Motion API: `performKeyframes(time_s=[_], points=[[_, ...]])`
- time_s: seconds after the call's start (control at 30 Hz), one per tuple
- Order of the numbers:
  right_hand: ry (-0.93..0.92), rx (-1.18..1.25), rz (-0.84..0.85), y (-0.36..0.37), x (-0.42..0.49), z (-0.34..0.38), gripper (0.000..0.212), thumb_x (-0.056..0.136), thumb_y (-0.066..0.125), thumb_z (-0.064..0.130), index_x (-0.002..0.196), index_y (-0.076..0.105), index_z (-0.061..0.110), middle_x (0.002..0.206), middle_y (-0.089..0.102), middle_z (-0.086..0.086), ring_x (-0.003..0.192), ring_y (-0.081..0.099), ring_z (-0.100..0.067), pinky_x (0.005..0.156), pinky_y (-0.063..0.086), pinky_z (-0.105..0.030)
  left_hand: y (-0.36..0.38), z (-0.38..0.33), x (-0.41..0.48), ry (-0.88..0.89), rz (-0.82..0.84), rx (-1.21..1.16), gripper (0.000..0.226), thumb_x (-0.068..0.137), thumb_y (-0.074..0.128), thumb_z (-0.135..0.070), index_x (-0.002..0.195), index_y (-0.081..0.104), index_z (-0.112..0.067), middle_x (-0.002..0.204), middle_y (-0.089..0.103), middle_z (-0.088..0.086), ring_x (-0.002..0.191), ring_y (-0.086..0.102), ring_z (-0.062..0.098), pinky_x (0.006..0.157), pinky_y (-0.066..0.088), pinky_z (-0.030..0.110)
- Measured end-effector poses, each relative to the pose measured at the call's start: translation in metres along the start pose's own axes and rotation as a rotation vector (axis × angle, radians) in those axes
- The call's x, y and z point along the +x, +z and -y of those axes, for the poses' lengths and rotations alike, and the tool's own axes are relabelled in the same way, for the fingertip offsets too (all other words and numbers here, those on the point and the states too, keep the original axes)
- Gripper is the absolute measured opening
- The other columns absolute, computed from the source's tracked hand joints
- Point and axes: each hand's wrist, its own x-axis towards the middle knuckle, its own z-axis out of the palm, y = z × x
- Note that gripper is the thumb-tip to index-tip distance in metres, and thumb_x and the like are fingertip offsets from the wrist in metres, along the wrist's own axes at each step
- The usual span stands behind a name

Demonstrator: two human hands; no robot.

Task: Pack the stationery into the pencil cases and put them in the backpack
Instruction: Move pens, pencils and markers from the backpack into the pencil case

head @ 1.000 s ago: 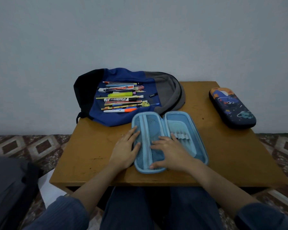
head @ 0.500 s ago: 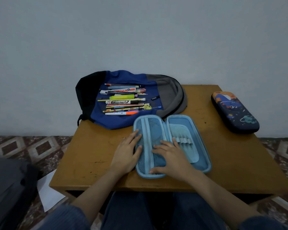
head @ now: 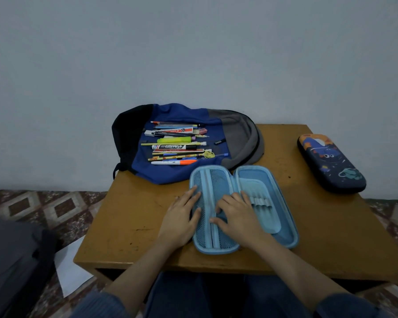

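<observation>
A light blue pencil case (head: 262,180) lies open flat on the wooden table (head: 129,221), mesh half on the left, elastic loops on the right. My left hand (head: 182,216) rests flat on the mesh half's left edge. My right hand (head: 237,214) lies across the middle hinge with its fingertips on the mesh. A blue and grey backpack (head: 237,138) lies flat at the table's back. Several pens, markers and pencils (head: 175,143) are spread on top of it. A dark patterned pencil case (head: 329,161) lies closed at the right.
The table's back edge meets a pale wall. A patterned floor shows on both sides. A dark bag (head: 12,260) and a white sheet of paper (head: 71,271) lie on the floor at the left.
Both hands stay on the open blue case; my right fingers have curled slightly on the mesh. The view has tilted down a little.
</observation>
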Motion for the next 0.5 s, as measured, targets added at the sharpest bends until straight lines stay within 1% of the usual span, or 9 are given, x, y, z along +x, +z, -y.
performKeyframes(time_s=[0.07, 0.13, 0.2, 0.27, 0.33, 0.4, 0.43, 0.47, 0.5], points=[[0.043, -0.022, 0.113, -0.005, 0.009, 0.001, 0.028, 0.083, 0.062, 0.045, 0.084, 0.059, 0.017, 0.093, 0.061, 0.003, 0.099, 0.050, -0.018, 0.108, 0.027, -0.044, 0.000, 0.000, 0.000, -0.001, -0.001, 0.001, 0.046, 0.099, 0.036, -0.033, 0.144, 0.032, -0.024, 0.153, 0.020, -0.015, 0.138, 0.024, 0.006, 0.116, 0.020, 0.034], [0.068, -0.081, 0.177, -0.009, 0.018, 0.000, 0.027, 0.088, 0.053, 0.049, 0.083, 0.052, 0.023, 0.098, 0.059, 0.006, 0.103, 0.045, -0.014, 0.105, 0.022, -0.036, 0.001, 0.001, 0.001, -0.002, -0.003, -0.001, 0.046, 0.099, 0.036, -0.033, 0.144, 0.033, -0.024, 0.153, 0.020, -0.015, 0.138, 0.024, 0.006, 0.115, 0.021, 0.034], [0.065, -0.102, 0.181, -0.011, 0.027, 0.000, 0.029, 0.089, 0.051, 0.049, 0.078, 0.047, 0.023, 0.092, 0.057, 0.007, 0.101, 0.047, -0.015, 0.099, 0.025, -0.033, 0.000, 0.001, 0.001, -0.006, 0.000, -0.001, 0.046, 0.099, 0.036, -0.034, 0.144, 0.033, -0.024, 0.153, 0.020, -0.015, 0.138, 0.024, 0.006, 0.116, 0.021, 0.033], [0.062, -0.111, 0.202, -0.012, 0.032, 0.000, 0.031, 0.090, 0.051, 0.049, 0.076, 0.046, 0.022, 0.088, 0.055, 0.006, 0.100, 0.049, -0.016, 0.094, 0.028, -0.030, 0.000, 0.000, 0.001, -0.003, -0.001, 0.003, 0.046, 0.099, 0.037, -0.033, 0.144, 0.034, -0.024, 0.153, 0.021, -0.015, 0.138, 0.024, 0.006, 0.116, 0.020, 0.032], [0.067, -0.123, 0.208, -0.012, 0.036, -0.003, 0.033, 0.090, 0.051, 0.049, 0.071, 0.045, 0.022, 0.093, 0.062, 0.004, 0.098, 0.051, -0.017, 0.092, 0.030, -0.030, -0.001, 0.001, 0.001, -0.005, 0.000, 0.004, 0.046, 0.099, 0.037, -0.033, 0.144, 0.033, -0.024, 0.153, 0.020, -0.016, 0.138, 0.024, 0.005, 0.116, 0.020, 0.032], [0.081, -0.132, 0.206, -0.011, 0.039, -0.004, 0.040, 0.090, 0.050, 0.049, 0.061, 0.037, 0.025, 0.095, 0.064, 0.002, 0.096, 0.054, -0.017, 0.092, 0.032, -0.030, -0.001, 0.001, 0.001, -0.012, 0.003, 0.006, 0.046, 0.099, 0.036, -0.034, 0.144, 0.032, -0.026, 0.153, 0.019, -0.017, 0.137, 0.024, 0.004, 0.116, 0.019, 0.030], [0.089, -0.131, 0.197, -0.010, 0.041, -0.004, 0.041, 0.091, 0.049, 0.047, 0.060, 0.035, 0.025, 0.097, 0.065, 0.001, 0.096, 0.056, -0.018, 0.092, 0.032, -0.031, -0.001, 0.001, 0.000, -0.014, 0.003, 0.006, 0.046, 0.099, 0.036, -0.035, 0.144, 0.031, -0.026, 0.153, 0.018, -0.018, 0.138, 0.023, 0.004, 0.116, 0.018, 0.029], [0.098, -0.123, 0.175, -0.009, 0.043, -0.005, 0.039, 0.093, 0.048, 0.045, 0.062, 0.040, 0.023, 0.098, 0.065, 0.000, 0.096, 0.057, -0.019, 0.093, 0.033, -0.031, 0.000, 0.001, 0.000, -0.015, 0.002, 0.004, 0.046, 0.099, 0.035, -0.035, 0.144, 0.031, -0.027, 0.153, 0.018, -0.019, 0.138, 0.022, 0.003, 0.116, 0.016, 0.028], [0.105, -0.118, 0.152, -0.009, 0.046, -0.006, 0.033, 0.094, 0.048, 0.043, 0.069, 0.050, 0.021, 0.099, 0.066, -0.002, 0.096, 0.058, -0.020, 0.093, 0.034, -0.032, 0.000, 0.000, 0.000, -0.016, 0.003, 0.001, 0.046, 0.099, 0.035, -0.036, 0.144, 0.031, -0.027, 0.153, 0.018, -0.019, 0.138, 0.022, 0.003, 0.116, 0.015, 0.027]])
